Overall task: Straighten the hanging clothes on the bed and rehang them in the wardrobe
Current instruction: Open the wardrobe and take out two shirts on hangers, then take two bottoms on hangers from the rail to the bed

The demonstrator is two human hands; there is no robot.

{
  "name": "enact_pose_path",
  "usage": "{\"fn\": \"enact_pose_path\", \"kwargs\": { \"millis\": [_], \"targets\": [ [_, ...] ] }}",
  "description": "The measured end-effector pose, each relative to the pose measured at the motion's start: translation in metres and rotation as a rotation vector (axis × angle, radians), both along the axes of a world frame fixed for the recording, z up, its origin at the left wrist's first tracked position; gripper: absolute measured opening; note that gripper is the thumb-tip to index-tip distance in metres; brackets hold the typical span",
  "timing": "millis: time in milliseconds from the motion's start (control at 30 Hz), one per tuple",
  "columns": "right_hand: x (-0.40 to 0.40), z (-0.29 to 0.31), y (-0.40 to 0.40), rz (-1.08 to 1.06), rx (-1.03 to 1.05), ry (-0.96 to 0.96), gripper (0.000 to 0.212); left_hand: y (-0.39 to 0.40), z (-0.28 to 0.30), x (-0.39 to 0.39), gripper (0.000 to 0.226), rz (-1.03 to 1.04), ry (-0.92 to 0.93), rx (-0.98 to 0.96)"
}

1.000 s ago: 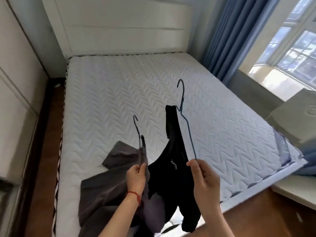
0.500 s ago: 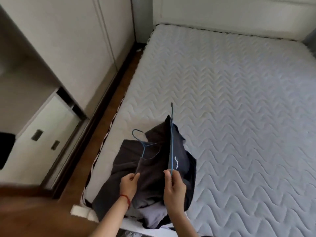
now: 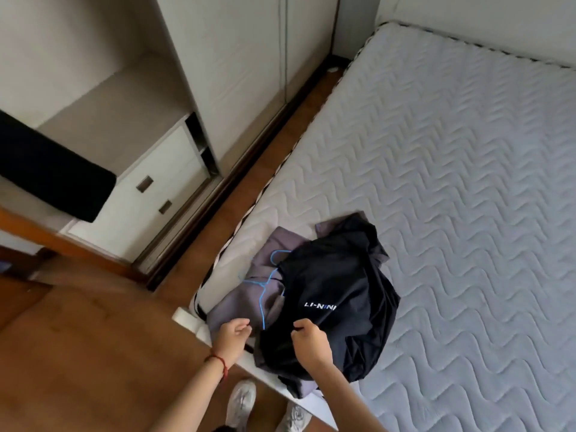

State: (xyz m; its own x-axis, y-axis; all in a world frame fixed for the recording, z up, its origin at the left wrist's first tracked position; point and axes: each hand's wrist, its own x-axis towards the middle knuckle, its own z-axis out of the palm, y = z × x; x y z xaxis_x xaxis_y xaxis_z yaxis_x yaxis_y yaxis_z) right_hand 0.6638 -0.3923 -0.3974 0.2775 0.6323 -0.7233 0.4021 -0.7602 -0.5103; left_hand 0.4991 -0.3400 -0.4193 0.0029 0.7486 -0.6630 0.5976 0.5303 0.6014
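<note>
On the bed [image 3: 452, 182] corner nearest the wardrobe [image 3: 193, 98], our right hand [image 3: 310, 341] pinches the black shirt [image 3: 339, 285]; our left hand [image 3: 232, 335], loosely curled, holds nothing beside the blue hanger [image 3: 265, 291].

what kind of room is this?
Most likely a home bedroom. A bare quilted mattress fills the right side, a built-in wardrobe with drawers stands open on the left, and dark clothes on blue wire hangers lie at the mattress corner.
</note>
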Motion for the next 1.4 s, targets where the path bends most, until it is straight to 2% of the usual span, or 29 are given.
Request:
{"fn": "enact_pose_path", "kwargs": {
  "millis": [200, 333, 500, 733, 833, 933, 1100, 1167, 1400],
  "targets": [
    [-0.047, 0.013, 0.01, 0.115, -0.017, -0.041, 0.034, 0.014, 0.029, -0.084, 0.026, -0.015, 0.029, 0.1],
    [-0.091, 0.017, 0.026, 0.148, 0.03, -0.059, 0.022, 0.022, 0.032, -0.158, 0.021, -0.001, 0.011, 0.126],
    [-0.158, 0.025, 0.056, -0.04, 0.096, -0.017, 0.009, 0.037, 0.03, -0.268, 0.023, 0.049, 0.009, 0.088],
    [-0.245, 0.024, 0.114, -0.021, 0.126, 0.036, 0.01, 0.078, 0.046, -0.389, 0.026, 0.112, 0.066, 0.107],
    [-0.263, 0.021, 0.142, -0.039, 0.174, 0.079, 0.022, 0.102, 0.059, -0.404, 0.03, 0.083, 0.075, 0.145],
    [-0.276, 0.032, 0.173, 0.019, 0.209, 0.123, 0.016, 0.13, 0.073, -0.408, 0.032, 0.062, 0.105, 0.221],
    [-0.284, 0.072, 0.237, 0.038, 0.413, 0.171, 0.012, 0.192, 0.114, -0.397, 0.029, 0.048, 0.075, 0.373],
    [-0.285, 0.092, 0.265, 0.068, 0.484, 0.192, 0.008, 0.22, 0.138, -0.394, 0.028, 0.069, 0.047, 0.455],
    [-0.302, 0.189, 0.363, 0.111, 0.764, 0.257, 0.015, 0.307, 0.241, -0.384, 0.028, 0.075, -0.08, 0.726]
  ]
}}
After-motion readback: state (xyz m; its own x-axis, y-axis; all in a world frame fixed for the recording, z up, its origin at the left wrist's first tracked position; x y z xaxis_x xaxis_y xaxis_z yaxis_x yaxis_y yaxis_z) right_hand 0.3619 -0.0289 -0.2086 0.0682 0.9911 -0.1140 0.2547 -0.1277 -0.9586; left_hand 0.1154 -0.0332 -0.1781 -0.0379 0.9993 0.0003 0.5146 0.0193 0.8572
